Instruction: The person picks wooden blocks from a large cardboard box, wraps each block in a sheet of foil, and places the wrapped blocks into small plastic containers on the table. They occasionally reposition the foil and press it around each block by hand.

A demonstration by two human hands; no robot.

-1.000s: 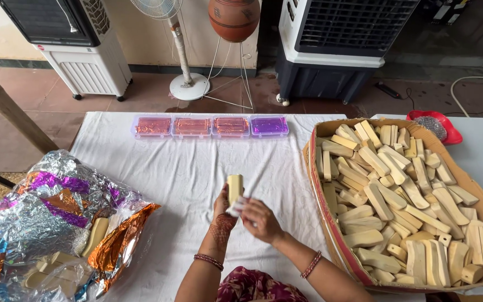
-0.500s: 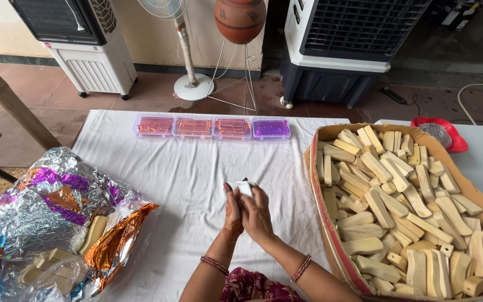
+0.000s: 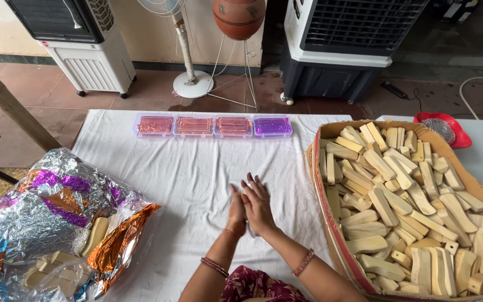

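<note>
Left hand point(image 3: 236, 211) and right hand point(image 3: 259, 204) pressed palm to palm over the white tablecloth point(image 3: 185, 173), fingers up; whatever sits between them hidden. Cardboard box point(image 3: 315, 168) of pale bars point(image 3: 398, 207) just right, crumpled foil point(image 3: 46, 218) well left, four plastic trays point(image 3: 213, 126) beyond

Crinkled glossy foil point(image 3: 34, 223), matt tablecloth point(image 3: 191, 173)

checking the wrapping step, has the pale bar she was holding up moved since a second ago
Yes. The bar, upright above the fingers before, sits lower, nearer the table's near edge and farther from the row of boxes, now hidden between the left hand and right hand.
</note>
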